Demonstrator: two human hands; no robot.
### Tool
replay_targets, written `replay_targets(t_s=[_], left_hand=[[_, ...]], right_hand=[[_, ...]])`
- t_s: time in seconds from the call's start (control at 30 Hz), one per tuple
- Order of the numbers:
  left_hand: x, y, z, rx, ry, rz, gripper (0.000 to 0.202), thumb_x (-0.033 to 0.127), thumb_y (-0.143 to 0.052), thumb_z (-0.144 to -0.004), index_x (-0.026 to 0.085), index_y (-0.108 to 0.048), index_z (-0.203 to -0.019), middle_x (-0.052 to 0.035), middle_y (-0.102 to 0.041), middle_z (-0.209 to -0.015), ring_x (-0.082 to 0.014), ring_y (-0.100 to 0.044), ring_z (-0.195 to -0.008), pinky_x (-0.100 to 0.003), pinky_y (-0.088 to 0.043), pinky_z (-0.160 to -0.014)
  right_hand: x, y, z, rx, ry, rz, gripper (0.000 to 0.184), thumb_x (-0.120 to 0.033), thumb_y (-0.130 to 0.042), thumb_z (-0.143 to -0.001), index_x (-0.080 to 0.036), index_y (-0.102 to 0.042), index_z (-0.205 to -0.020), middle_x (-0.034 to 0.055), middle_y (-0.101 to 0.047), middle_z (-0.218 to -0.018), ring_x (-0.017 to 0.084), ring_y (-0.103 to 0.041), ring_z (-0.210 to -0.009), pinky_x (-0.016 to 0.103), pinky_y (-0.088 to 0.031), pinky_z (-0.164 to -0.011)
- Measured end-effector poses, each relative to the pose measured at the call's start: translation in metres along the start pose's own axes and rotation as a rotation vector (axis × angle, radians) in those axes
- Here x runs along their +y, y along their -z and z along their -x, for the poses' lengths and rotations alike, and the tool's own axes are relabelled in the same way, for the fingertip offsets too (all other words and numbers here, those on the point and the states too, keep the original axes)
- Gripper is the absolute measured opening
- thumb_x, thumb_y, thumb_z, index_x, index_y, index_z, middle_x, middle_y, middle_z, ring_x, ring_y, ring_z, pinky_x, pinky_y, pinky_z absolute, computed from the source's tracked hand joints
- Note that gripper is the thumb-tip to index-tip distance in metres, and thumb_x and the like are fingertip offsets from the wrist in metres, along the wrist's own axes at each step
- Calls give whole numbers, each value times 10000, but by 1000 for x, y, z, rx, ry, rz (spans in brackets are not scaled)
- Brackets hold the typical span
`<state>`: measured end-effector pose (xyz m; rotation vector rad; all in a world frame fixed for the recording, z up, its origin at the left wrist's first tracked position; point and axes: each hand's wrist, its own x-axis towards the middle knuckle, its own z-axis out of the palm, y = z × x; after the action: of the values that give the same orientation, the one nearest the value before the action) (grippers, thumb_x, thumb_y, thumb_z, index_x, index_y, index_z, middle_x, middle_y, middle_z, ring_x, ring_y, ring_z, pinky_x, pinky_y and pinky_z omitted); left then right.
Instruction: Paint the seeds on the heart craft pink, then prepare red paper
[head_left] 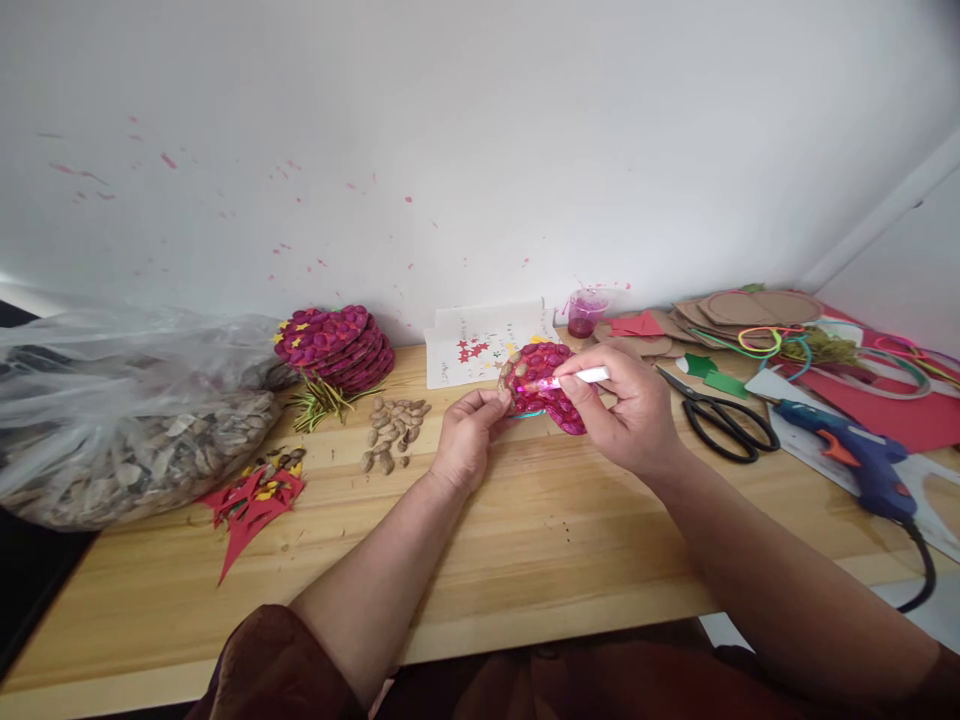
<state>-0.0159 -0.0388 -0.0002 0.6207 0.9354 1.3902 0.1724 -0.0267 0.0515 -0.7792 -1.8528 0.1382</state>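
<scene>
My left hand (pixel 466 436) pinches the left edge of a round disc covered in magenta-painted seeds (pixel 546 385), holding it just above the wooden table (pixel 525 530). My right hand (pixel 634 412) is closed around a thin white brush (pixel 574 379) whose pink tip touches the disc's face. A few seeds near the disc's left rim are still bare brown.
A stack of finished magenta discs (pixel 337 345) leans at the wall. Loose seeds (pixel 391 430) lie left of my hand, beside a plastic bag of seeds (pixel 127 420). Red paper stars (pixel 251 505), a paint cup (pixel 585 312), black scissors (pixel 720 420), a blue glue gun (pixel 855 460) and cardboard rounds (pixel 742 308) surround.
</scene>
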Motion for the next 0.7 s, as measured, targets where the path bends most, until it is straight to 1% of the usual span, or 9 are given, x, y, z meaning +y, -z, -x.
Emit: replay_targets(t_s=[0.13,0.27,0.37,0.57,0.7], left_hand=[[2,-1,0,2,0,5,461,432,-1006,-489,143,-692,-664,-26,-694,-732,-155,-645,-742,-305,-558,-769],[2,-2,0,11,5,19,477,433,-1016,-463,140,-700,-667,-22,-692,-737,-146,-639,-742,-292,-562,-753],[2,-1,0,21,11,25,476,425,-1019,-460,136,-707,-674,-20,-687,-735,-141,-633,-734,-290,-563,-746],[3,-1,0,15,11,22,478,432,-1015,-461,133,-710,-676,-33,-699,-745,-157,-648,-753,-306,-567,-765],[3,-2,0,24,9,25,474,424,-1009,-463,130,-703,-676,-30,-691,-737,-151,-640,-737,-301,-559,-753]], right_hand=[[2,1,1,3,-23,-4,46,-246,-650,-967,-243,-694,-957,38,-743,-895,210,-668,-828,399,-526,-782],[0,1,0,-14,-5,3,48,-240,-651,-960,-249,-691,-936,29,-740,-861,217,-665,-824,407,-530,-796],[-2,1,-1,-22,8,2,53,-232,-653,-956,-254,-693,-929,25,-739,-848,217,-661,-820,407,-533,-800],[-1,0,0,13,-8,-5,48,-239,-651,-962,-245,-696,-947,32,-745,-871,216,-671,-825,399,-529,-795],[-3,-1,-1,-1,37,4,57,-210,-660,-950,-241,-698,-921,24,-735,-824,207,-651,-799,381,-521,-764]])
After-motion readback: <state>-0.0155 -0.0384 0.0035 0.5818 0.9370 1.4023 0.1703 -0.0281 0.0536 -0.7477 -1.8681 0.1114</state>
